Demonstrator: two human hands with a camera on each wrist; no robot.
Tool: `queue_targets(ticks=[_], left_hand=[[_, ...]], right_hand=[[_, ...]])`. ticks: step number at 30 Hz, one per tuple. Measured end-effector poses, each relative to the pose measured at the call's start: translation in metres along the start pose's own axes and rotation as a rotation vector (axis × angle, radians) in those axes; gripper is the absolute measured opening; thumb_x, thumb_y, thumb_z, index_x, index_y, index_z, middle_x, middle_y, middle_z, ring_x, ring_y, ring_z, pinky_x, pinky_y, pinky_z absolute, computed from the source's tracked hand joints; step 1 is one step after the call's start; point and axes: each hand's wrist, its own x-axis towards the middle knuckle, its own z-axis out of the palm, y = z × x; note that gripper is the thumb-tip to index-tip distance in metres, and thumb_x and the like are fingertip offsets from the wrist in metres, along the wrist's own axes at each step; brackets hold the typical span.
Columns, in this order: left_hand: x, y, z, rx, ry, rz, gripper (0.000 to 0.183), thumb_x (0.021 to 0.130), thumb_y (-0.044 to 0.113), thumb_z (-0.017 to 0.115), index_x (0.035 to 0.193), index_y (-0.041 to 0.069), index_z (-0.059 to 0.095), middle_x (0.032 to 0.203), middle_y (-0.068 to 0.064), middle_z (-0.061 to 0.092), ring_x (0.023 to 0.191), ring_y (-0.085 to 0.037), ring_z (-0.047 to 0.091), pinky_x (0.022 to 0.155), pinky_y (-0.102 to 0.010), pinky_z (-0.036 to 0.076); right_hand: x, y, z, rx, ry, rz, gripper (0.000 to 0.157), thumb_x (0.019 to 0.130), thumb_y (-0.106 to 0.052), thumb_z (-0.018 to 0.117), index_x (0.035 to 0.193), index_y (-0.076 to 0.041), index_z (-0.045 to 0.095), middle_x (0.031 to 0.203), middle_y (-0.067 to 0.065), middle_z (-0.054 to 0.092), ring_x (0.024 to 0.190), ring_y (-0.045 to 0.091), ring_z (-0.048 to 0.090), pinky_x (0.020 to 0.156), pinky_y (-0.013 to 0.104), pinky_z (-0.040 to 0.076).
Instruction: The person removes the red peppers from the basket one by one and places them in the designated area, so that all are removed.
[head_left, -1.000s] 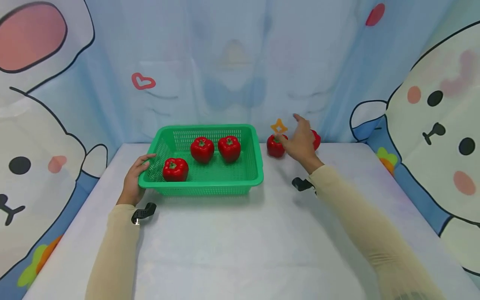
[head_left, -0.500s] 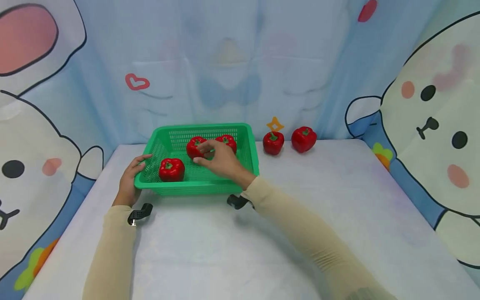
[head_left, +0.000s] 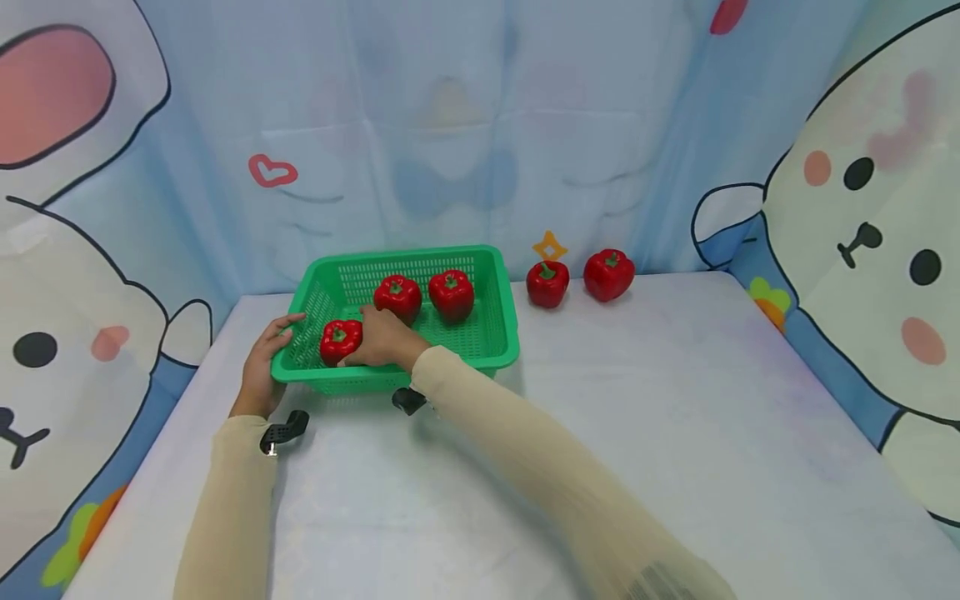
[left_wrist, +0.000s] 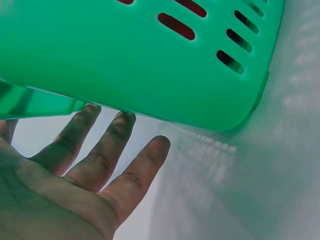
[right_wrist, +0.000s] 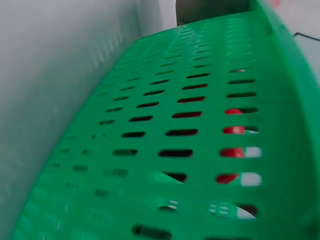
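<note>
Inside the green plastic basket [head_left: 420,377] are three red bell peppers. My right hand [head_left: 386,340] reaches over the near rim and grips the front-left bell pepper [head_left: 340,342], fingers on its far right side, thumb on the near side. Behind it sit another bell pepper [head_left: 397,297] and, to its right, a third bell pepper [head_left: 452,295]. My left hand [head_left: 261,367] rests at the basket's left rim. In the left wrist view its fingers [left_wrist: 132,180] are spread and fairly straight against the basket. The right wrist view shows only the basket's slotted outer wall [right_wrist: 165,125], the hand hidden.
Two more red bell peppers, one on the left [head_left: 547,284] and one on the right [head_left: 609,275], stand on the white-covered table [head_left: 675,375] right of the basket, near its back edge. A blue cartoon curtain [head_left: 450,125] hangs behind.
My right hand has moved left from the two peppers on the table, over the basket, and down onto the front-left bell pepper. The left hand stays at the rim.
</note>
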Motion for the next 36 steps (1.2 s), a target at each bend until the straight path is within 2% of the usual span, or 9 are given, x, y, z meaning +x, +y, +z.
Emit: queue_targets(ticks=[5,11,16,22,28,32,36], left_hand=[[0.001,0.0,0.004,0.004,0.001,-0.003,0.04,0.108,0.033,0.036,0.144,0.016,0.042,0.159,-0.009,0.02,0.134,-0.017,0.038,0.094,-0.016,0.045],[0.005,0.002,0.007,0.005,0.004,-0.003,0.043,0.108,0.034,0.037,0.146,0.013,0.04,0.159,-0.009,0.022,0.132,-0.017,0.039,0.093,-0.015,0.046],[0.005,0.001,0.005,0.01,-0.011,0.008,0.045,0.108,0.035,0.035,0.147,0.013,0.038,0.16,-0.012,0.019,0.135,-0.019,0.037,0.093,-0.015,0.046],[0.003,-0.001,0.001,-0.019,-0.023,0.024,0.04,0.108,0.034,0.037,0.142,0.016,0.043,0.151,-0.009,0.029,0.12,-0.01,0.05,0.089,-0.017,0.049],[0.0,-0.002,-0.003,-0.027,-0.018,0.043,0.038,0.107,0.035,0.039,0.14,0.016,0.045,0.143,-0.003,0.037,0.109,-0.007,0.056,0.084,-0.019,0.051],[0.0,-0.002,-0.003,-0.008,-0.018,0.049,0.04,0.107,0.036,0.039,0.141,0.016,0.045,0.145,-0.005,0.035,0.11,-0.009,0.055,0.084,-0.02,0.051],[0.0,-0.003,-0.003,0.008,-0.023,0.054,0.042,0.107,0.038,0.039,0.142,0.016,0.043,0.151,-0.009,0.028,0.113,-0.01,0.053,0.086,-0.019,0.05]], right_hand=[[0.004,0.002,0.003,-0.034,-0.015,0.016,0.08,0.082,-0.046,0.077,0.138,-0.003,0.04,0.131,0.009,0.057,0.12,0.02,0.057,0.096,0.033,0.052],[0.005,0.004,0.003,-0.041,0.036,0.037,0.074,0.082,-0.048,0.077,0.132,-0.006,0.043,0.123,0.007,0.06,0.113,0.019,0.06,0.092,0.031,0.053],[0.004,0.004,0.003,-0.005,0.056,0.036,0.071,0.082,-0.045,0.078,0.131,-0.006,0.043,0.122,0.007,0.06,0.113,0.019,0.06,0.092,0.032,0.053],[0.004,0.004,0.003,0.048,0.096,0.043,0.075,0.082,-0.041,0.079,0.136,-0.008,0.041,0.129,0.007,0.058,0.117,0.021,0.058,0.095,0.035,0.053],[0.002,0.007,0.002,0.136,0.18,0.0,0.075,0.082,-0.035,0.08,0.141,-0.01,0.039,0.135,0.007,0.054,0.122,0.023,0.054,0.095,0.038,0.053],[-0.001,0.012,0.0,0.208,0.261,-0.042,0.072,0.082,-0.031,0.08,0.14,-0.012,0.042,0.136,0.007,0.052,0.124,0.023,0.051,0.092,0.039,0.055],[-0.008,0.022,-0.009,0.289,0.336,-0.07,0.069,0.081,-0.033,0.081,0.138,-0.016,0.047,0.135,0.007,0.051,0.124,0.023,0.05,0.088,0.037,0.056]])
